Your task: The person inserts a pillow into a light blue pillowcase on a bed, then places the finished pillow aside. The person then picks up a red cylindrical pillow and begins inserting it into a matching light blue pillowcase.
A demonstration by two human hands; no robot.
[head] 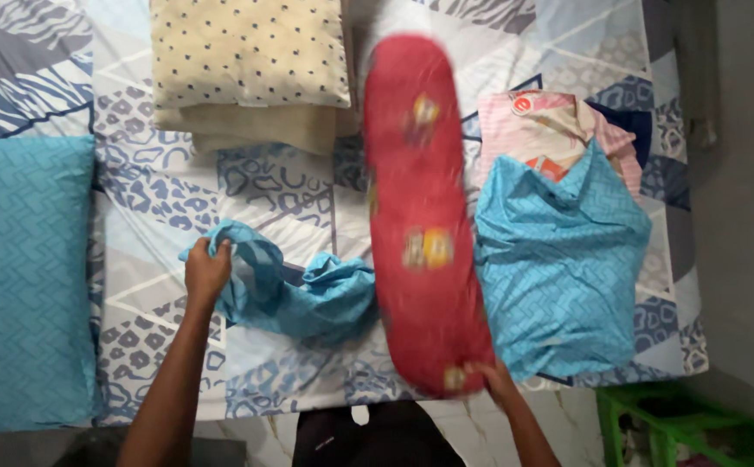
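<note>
Seen from the head camera, a bed with a patterned blue, grey and white sheet filled most of the picture, with a pale marble floor at the lower edge and a green crate at the lower right.

On this sheet, the left hand was closed on one end of a crumpled blue cover, which lay bunched near the middle of the bed. The right hand gripped the near end of a long red bolster that had small yellow prints; its picture was blurred, so it seemed to be in motion, and it pointed away from the person. The exact position of the fingers on the bolster I could not tell.

Just beside the bolster, on its right, lay a blue pillow only partly in its case, over a pink striped cloth. A cream dotted pillow lay at the far side, and a large blue pillow at the left edge.

By my judgement, the step in hand was dressing the bolster. It called for the cover's opening to be found and spread, and for the bolster's end to be aligned with it.
</note>
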